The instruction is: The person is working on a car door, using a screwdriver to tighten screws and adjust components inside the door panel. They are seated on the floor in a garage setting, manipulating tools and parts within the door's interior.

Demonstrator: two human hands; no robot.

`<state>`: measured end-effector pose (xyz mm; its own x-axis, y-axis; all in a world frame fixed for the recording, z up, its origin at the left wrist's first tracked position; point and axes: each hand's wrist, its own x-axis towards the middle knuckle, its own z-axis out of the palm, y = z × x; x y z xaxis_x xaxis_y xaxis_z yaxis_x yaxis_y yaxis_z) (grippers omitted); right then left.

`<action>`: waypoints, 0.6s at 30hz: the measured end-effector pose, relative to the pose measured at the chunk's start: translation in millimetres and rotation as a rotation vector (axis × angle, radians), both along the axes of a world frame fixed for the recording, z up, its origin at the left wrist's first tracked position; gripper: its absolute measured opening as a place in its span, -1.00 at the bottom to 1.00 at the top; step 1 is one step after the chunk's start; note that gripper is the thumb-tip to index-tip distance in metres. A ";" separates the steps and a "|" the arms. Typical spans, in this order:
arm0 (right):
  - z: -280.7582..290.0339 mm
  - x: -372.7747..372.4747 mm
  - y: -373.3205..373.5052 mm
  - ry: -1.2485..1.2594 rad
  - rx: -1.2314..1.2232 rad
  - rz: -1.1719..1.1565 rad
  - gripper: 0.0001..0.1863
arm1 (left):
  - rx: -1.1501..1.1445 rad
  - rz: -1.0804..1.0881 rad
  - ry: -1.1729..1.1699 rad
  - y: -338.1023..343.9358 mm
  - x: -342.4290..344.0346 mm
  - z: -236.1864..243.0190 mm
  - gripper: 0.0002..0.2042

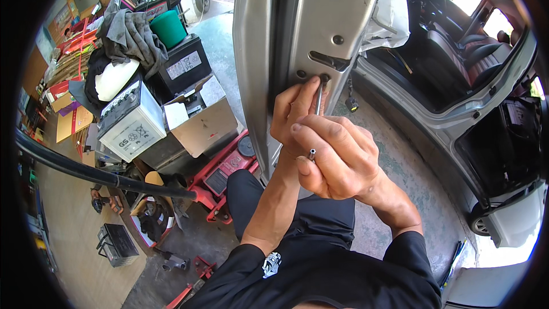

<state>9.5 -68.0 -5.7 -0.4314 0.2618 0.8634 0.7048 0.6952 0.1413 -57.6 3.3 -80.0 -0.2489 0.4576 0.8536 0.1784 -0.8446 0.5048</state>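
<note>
The edge of a silver-grey car door (326, 20) stands upright in front of me, with a latch slot (329, 60) and dark round fasteners in it. A thin metal rod-like tool (319, 102) points up at the fastener just below the slot. My left hand (290, 114) is against the door edge, its fingers closed around the tool's upper end. Lower and nearer, my right hand (340, 157) grips the tool in a curled fist. A small round metal end (312, 153) pokes out between its thumb and fingers. My palm hides the middle of the tool.
On the left are car batteries (131, 123), an open cardboard box (200, 123), a green bucket (168, 27) and a grey cloth (131, 37). A red floor jack (223, 174) with a long black handle (103, 176) sits low left. The open car body (434, 109) is on the right.
</note>
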 end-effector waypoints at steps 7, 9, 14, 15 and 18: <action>-0.6 0.3 1.8 0.000 0.078 0.015 -0.70 | -0.032 -0.002 0.089 -6.4 -3.6 6.1 -0.70; -1.4 -0.1 2.3 0.007 0.100 0.018 -0.70 | -0.049 -0.018 0.151 -9.6 -8.5 8.6 -0.69; -1.0 0.1 2.1 0.012 0.113 0.026 -0.70 | -0.147 -0.128 0.117 -20.1 -9.3 13.1 -0.67; -0.9 0.8 2.4 0.009 0.110 0.023 -0.70 | -0.145 -0.127 0.139 -19.5 -10.5 12.0 -0.66; -0.9 0.0 2.1 0.011 0.109 0.015 -0.71 | -0.139 -0.119 0.199 -16.4 -14.8 10.0 -0.65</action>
